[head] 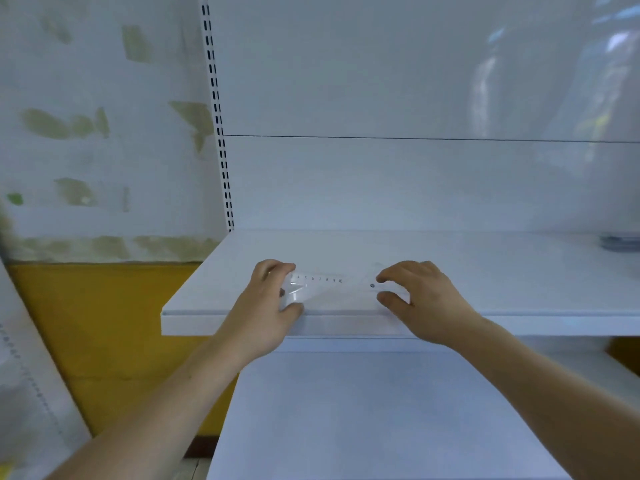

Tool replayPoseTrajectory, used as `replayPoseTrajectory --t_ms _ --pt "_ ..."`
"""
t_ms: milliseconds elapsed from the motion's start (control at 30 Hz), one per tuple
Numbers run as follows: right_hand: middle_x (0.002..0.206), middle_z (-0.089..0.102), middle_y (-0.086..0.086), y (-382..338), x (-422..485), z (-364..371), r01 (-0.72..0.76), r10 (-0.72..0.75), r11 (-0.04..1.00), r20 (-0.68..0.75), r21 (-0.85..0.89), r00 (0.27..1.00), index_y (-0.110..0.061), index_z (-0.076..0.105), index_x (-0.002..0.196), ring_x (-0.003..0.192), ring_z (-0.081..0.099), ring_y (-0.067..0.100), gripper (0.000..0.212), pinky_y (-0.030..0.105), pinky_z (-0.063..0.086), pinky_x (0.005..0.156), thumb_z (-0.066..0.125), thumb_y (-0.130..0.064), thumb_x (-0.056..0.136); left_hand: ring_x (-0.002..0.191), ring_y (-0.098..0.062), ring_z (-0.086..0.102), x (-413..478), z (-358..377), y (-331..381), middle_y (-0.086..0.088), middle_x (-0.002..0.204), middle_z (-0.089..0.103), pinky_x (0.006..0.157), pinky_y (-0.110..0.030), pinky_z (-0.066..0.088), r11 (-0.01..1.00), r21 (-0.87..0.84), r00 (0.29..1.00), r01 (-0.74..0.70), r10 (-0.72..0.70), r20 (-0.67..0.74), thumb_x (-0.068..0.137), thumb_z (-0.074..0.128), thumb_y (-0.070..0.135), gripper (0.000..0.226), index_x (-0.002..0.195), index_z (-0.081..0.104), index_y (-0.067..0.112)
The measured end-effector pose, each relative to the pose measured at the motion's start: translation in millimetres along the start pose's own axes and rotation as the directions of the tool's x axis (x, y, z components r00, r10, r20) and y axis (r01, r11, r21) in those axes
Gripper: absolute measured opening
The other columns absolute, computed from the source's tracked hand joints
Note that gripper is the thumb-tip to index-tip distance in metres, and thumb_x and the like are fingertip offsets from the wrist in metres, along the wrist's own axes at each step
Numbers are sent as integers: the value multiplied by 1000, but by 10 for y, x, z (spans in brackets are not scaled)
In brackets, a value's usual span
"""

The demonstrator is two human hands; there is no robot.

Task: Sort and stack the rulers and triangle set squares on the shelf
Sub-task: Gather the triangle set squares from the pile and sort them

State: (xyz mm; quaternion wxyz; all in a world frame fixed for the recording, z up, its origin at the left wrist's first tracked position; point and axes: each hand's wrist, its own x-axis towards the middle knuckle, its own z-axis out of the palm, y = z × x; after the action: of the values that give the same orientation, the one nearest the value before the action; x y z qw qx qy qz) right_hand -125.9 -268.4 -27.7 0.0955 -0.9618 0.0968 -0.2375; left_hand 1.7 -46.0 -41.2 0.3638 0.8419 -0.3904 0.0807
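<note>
Clear plastic, nearly invisible against the matte white shelf (485, 271), makes up the ruler stack (322, 282). It shows only as a row of small printed numbers, a glinting triangular cut-out near its left end and a dark round hole near its right. It lies flat and lengthwise close to the shelf's front edge, spanning the gap between the two hands.

The left hand (273, 299) grips the left end, its fingers (273, 268) curled over the far edge and the thumb against the near edge. The right hand (422, 299) pinches the right end narrowly between forefinger and thumb, the other fingers arched above the shelf.

Behind stands a smooth white back panel with a slotted metal upright (218, 109) at its left. A dark, flat, blurred object (620, 243) sits well apart at the shelf's far right. A lower shelf (381, 410) juts out beneath the forearms. To the left, the wall (104, 133) is patchy with greenish peeling spots above a yellow band (104, 306).
</note>
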Motion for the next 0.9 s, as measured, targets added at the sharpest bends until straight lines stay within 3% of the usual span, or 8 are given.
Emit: replayPoseTrajectory --t_ms 133,233,367,533,700,900 --pt "129 52 -12 148 -114 -162 -143 142 988 13 66 990 -38 35 138 98 49 14 60 29 40 91 64 -43 86 78 -3 51 43 190 194 15 126 22 80 -22 38 999 -35 1000 -11 12 18 89 55 17 55 139 33 19" --pt "129 50 -13 318 -207 -330 -213 214 973 -6 84 977 -37 25 144 92 47 11 74 26 39 86 67 -43 84 73 -10 51 74 346 426 9 128 23 79 -23 38 998 -56 999 -4 7 40 86 57 14 57 138 35 16" --pt "122 51 -9 649 -419 -628 -270 271 963 -57 28 961 -28 34 144 100 49 13 69 24 35 83 64 -45 85 87 -18 54 143 603 840 6 128 26 79 -21 36 996 -83 999 -31 33 33 83 65 20 59 135 39 17" --pt "106 48 -12 1263 -938 -1170 -374 374 927 -97 20 922 -39 34 142 92 47 12 67 25 37 79 64 -50 83 92 -13 47 235 1101 1600 5 129 29 83 -20 33 986 -124 991 -112 119 54 83 67 28 60 136 39 19" --pt "107 48 -9 2040 -1672 -1797 -503 496 864 -151 -7 855 -38 33 143 92 50 13 66 26 41 76 63 -48 84 106 -20 49 287 1785 2589 4 131 32 95 -24 37 963 -186 969 -195 219 118 81 69 29 66 138 37 20" --pt "101 50 -9 2996 -2391 -2334 -646 622 764 -257 -9 739 -34 36 142 86 50 12 65 23 40 65 63 -50 84 112 -19 46 328 2699 3682 2 126 37 100 -27 36 930 -235 927 -284 329 181 78 71 33 59 129 47 15"
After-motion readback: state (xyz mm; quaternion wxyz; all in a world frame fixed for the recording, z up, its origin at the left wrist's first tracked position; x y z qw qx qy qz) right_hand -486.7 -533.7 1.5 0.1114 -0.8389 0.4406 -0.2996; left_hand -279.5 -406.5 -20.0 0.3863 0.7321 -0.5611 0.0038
